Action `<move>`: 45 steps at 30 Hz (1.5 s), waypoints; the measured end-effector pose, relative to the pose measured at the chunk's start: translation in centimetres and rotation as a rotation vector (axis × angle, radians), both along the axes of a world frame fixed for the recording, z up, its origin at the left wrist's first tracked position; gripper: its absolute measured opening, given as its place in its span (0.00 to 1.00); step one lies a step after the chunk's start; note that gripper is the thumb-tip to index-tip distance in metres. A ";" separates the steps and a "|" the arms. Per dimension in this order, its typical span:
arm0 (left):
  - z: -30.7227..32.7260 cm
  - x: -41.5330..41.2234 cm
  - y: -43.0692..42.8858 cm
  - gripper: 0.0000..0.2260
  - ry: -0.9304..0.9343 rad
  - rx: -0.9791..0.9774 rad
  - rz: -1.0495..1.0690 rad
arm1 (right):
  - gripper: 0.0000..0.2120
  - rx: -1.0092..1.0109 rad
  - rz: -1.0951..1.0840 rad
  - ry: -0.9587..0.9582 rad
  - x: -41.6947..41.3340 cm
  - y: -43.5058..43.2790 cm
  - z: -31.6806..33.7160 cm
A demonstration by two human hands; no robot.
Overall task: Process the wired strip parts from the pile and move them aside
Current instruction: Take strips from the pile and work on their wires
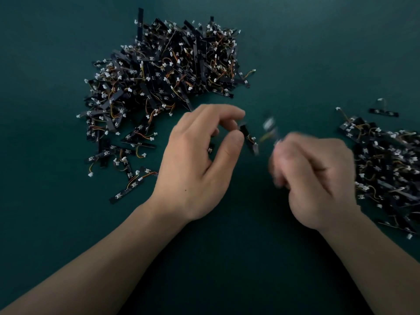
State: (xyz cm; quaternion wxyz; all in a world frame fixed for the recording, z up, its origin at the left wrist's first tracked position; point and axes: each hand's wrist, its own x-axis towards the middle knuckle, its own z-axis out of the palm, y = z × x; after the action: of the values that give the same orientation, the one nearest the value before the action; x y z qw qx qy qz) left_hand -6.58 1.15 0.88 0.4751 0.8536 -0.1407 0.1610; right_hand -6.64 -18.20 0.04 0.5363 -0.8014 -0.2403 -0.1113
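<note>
- Green table surface (227, 258): both bare forearms cross it from the near edge.
- Right hand (318, 176): blurred, fingers curled inward; whether they grip anything cannot be told.
- Left hand (200, 160): thumb and forefinger pinch one end of a black wired strip part (248, 137), held between the two hands. Its blurred wire (269, 130) points toward the right hand.
- Smaller heap (391, 169): strip parts at the right edge, just beside the right hand.
- Main pile (163, 80): farther back, left of centre, with loose parts scattered along its near side.

Black strip parts (163, 71), white connectors (90, 174), orange-yellow wires (249, 72), dark teal table (45, 64).
</note>
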 end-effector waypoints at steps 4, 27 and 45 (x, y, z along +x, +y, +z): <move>-0.2 0.3 0.1 0.08 0.007 0.011 0.069 | 0.11 -0.025 -0.061 -0.005 0.5 0.1 -0.2; -0.6 0.4 0.1 0.03 0.043 0.048 -0.003 | 0.10 0.053 -0.103 0.059 0.8 0.4 -0.7; -0.2 0.2 0.1 0.05 -0.155 0.024 0.030 | 0.11 0.029 0.012 0.339 0.7 0.4 0.0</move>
State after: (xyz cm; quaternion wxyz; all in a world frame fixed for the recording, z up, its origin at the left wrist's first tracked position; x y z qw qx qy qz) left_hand -6.36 1.28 0.70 0.4502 0.8461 -0.1662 0.2321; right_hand -5.91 -17.76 0.02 0.5813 -0.7995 -0.1494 0.0250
